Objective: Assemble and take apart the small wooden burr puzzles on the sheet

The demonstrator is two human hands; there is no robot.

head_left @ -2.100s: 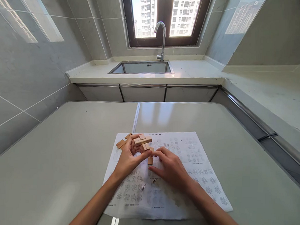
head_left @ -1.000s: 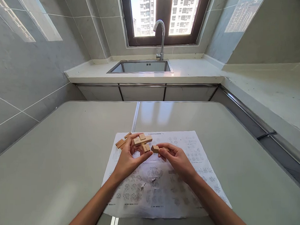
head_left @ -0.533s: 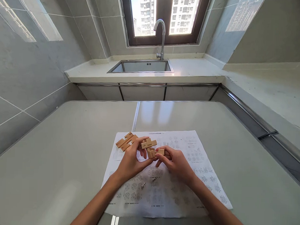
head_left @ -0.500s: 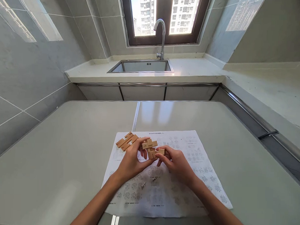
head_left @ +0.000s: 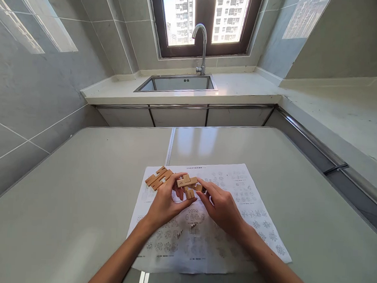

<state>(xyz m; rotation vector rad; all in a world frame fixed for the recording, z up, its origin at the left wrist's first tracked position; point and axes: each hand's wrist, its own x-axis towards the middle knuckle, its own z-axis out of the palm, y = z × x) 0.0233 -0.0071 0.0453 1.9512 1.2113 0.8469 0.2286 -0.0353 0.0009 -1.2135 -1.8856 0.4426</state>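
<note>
Over the printed sheet, my left hand (head_left: 165, 200) grips a partly joined wooden burr puzzle (head_left: 187, 182) between its thumb and fingers. My right hand (head_left: 221, 203) pinches a notched wooden piece (head_left: 200, 188) at the right side of the puzzle. That piece touches or sits in the assembly; its far end is partly covered by my fingers. Beyond my left hand, several loose notched wooden pieces (head_left: 158, 178) lie side by side on the sheet's upper left corner. The paper sheet (head_left: 203, 251) carries rows of small line diagrams.
The pale table (head_left: 66, 186) spreads around the sheet, with a seam running through it. Past its far edge stands a white counter (head_left: 246, 85) with a steel sink (head_left: 178, 85) and a curved faucet (head_left: 204, 47) beneath a window.
The piece in my right hand has turned and moved in closer to the puzzle. My right index finger has stretched forward along it. My left hand keeps its grip.
</note>
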